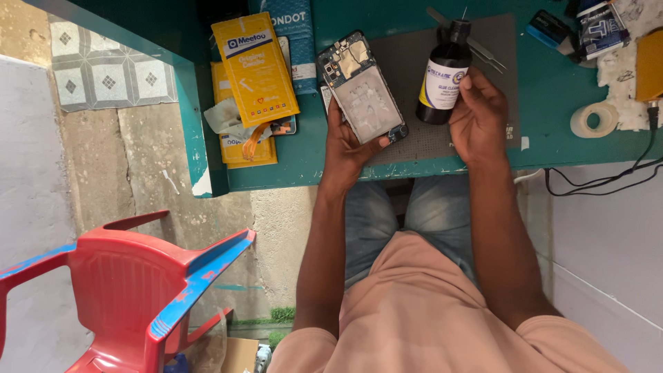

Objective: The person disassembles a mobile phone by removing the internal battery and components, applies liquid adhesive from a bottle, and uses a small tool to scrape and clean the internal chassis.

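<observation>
My left hand [347, 146] holds an opened phone frame [362, 87] with its bare inner side up, tilted over the grey work mat [407, 69]. My right hand [478, 117] grips a dark bottle [445, 76] with a white label and a thin needle tip at the top, held upright just right of the phone. Both hands hover above the near edge of the teal table [552, 90].
Yellow flat packages [254, 69] and a crumpled cloth [226, 117] lie at the table's left. Metal tweezers [483, 52] rest on the mat behind the bottle. A tape roll [594, 119], black cables [601, 181] and small boxes [597, 27] sit right. A red plastic chair [131, 276] stands lower left.
</observation>
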